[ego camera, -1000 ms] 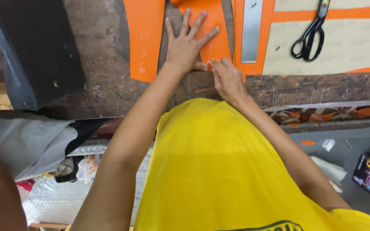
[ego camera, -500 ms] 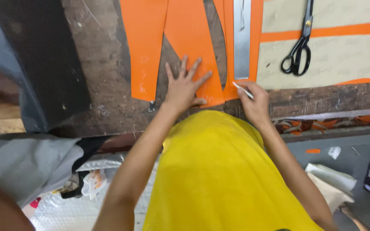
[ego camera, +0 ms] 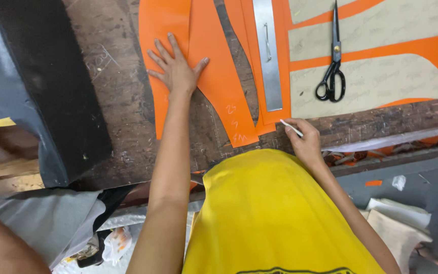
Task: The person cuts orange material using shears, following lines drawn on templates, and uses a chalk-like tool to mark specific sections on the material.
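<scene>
While the left hand (ego camera: 177, 71) lies flat with fingers spread, it presses down on an orange pattern piece (ego camera: 218, 81) spread over the dark, scuffed worktable (ego camera: 117, 101). This narrow curved piece sits in the middle of the head view, its near tip close to the table's near edge, and it already bears a few white chalk marks near that tip, so some marking looks done. The right hand (ego camera: 306, 144) is closed around a thin white chalk stick (ego camera: 291, 128), its tip lifted just off the near edge of the orange material rather than touching it; whether more lines remain to be drawn I cannot tell. Just right of the piece lies a long metal ruler (ego camera: 267, 56) on more orange sheet, untouched. Further right, black scissors (ego camera: 332, 61) rest shut on a beige sheet (ego camera: 381, 76). No cutting is under way, judging by the idle scissors.
</scene>
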